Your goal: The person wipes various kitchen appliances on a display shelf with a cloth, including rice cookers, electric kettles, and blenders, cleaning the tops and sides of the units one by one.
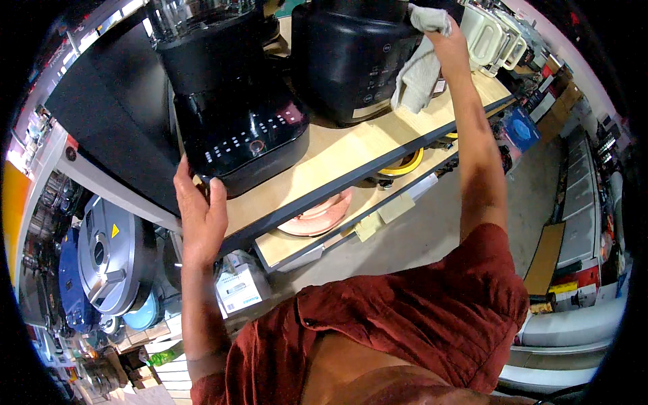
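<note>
My left hand (202,217) is at the near left corner of a black countertop appliance (243,121) with a touch panel and a clear jug on top. Its thumb and fingers are spread against the base. My right hand (449,43) grips a whitish cloth (420,76), which hangs down beside a rounded black appliance (349,66) that bears printed symbols. Part of the cloth is bunched above the fingers. Both appliances stand on a light wooden shelf (329,152) with a dark front edge.
Cream-coloured appliances (488,40) stand farther right on the shelf. A lower shelf holds a pink round item (324,215) and a yellow-rimmed one (402,164). A black panel (116,111) rises at left, beside a grey-lidded cooker (109,253). A white box (240,288) sits below.
</note>
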Available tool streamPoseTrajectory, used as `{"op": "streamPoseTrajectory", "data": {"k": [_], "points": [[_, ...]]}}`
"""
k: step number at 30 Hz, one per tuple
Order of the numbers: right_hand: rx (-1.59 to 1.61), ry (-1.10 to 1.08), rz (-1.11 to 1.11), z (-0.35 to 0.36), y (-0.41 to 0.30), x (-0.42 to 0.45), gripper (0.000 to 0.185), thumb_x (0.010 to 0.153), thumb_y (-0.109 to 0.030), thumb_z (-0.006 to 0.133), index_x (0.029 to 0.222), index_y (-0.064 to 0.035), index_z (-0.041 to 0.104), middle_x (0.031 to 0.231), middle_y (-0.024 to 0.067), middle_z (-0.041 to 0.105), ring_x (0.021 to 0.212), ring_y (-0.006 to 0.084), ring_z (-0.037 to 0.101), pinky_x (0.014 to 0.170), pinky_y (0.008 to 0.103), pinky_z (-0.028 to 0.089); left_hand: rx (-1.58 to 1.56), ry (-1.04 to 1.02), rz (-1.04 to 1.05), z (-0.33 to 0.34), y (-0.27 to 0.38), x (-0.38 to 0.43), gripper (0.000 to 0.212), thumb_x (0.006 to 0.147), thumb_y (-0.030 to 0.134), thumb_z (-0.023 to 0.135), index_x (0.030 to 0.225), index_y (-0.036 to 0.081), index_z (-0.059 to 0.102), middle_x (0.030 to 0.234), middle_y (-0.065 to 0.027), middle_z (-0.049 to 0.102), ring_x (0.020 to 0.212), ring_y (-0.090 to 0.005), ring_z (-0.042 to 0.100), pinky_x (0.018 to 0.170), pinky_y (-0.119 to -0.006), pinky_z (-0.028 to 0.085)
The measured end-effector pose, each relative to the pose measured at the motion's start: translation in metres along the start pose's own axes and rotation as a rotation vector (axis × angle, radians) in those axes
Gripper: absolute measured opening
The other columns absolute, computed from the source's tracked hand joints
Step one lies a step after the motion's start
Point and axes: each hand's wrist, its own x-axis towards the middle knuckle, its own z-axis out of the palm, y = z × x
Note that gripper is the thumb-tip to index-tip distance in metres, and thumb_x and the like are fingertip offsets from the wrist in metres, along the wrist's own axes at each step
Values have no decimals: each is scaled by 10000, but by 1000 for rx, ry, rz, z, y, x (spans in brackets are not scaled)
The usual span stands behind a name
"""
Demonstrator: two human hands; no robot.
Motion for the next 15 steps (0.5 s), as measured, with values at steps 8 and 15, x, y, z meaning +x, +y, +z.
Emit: {"op": "streamPoseTrajectory", "data": {"k": [8, 15], "points": [[56, -45, -159, 39, 2, 82, 227, 879, -45, 504, 1064, -35, 634, 911, 126, 668, 858, 221, 616, 766, 338, 481, -114, 40, -35, 2, -19, -4, 605, 937, 170, 464, 1486, 106, 217, 1464, -231, 314, 1302, -324, 403, 1063, -423, 346], [531, -396, 455, 47, 11, 76, 292, 811, -14, 557, 1089, -10, 647, 961, 61, 658, 886, 187, 592, 837, 306, 457, -223, 37, 35, -1, -20, -4, 566, 941, 99, 386, 1483, 101, 222, 1390, -154, 394, 1210, -222, 450, 1031, -343, 343]]}}
